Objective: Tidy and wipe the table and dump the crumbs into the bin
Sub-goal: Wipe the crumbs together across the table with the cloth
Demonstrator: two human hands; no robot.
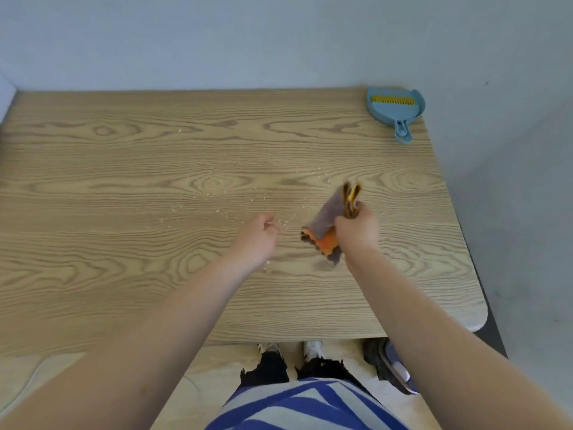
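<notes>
- Wood-grain laminate covers the worktop (124, 243), with rounded corners; pale crumbs (214, 184) are scattered across its middle.
- A soft, crumpled cloth (328, 221), grey with orange and yellow, is clutched in the right hand (356, 231) above the worktop.
- The left hand (257, 235) is loosely curled, holding nothing, just beside the crumbs.
- A blue plastic dustpan (395, 108) with a yellow comb lies at the far right corner, well apart.
</notes>
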